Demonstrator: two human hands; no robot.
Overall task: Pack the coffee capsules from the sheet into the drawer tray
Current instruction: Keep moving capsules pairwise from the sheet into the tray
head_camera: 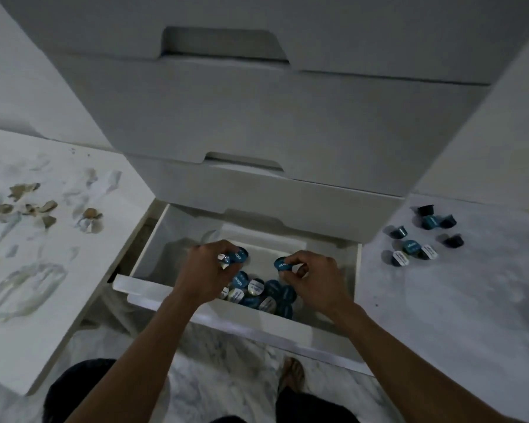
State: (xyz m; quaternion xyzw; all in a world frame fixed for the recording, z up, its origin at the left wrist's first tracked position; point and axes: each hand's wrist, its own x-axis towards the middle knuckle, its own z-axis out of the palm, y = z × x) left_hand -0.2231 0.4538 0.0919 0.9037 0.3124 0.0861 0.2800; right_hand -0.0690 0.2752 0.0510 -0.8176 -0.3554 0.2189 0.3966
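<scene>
Both my hands over the open white bottom drawer [196,312], each grasping capsules.

My left hand [209,270] clutches what look like two round blue-lidded coffee capsules [234,257]; my right hand [313,277] pinches a single blue capsule [281,264]. Below them a heap of blue and white capsules [263,293] lies in the drawer. More dark capsules [422,236] sit scattered on the pale sheet [455,300] to the right.

Left hand [209,267] gripping several capsules [235,257], right hand [313,274] pinching one blue capsule [281,264], both hovering over open drawer tray [153,239] holding capsule pile [263,293]
</scene>
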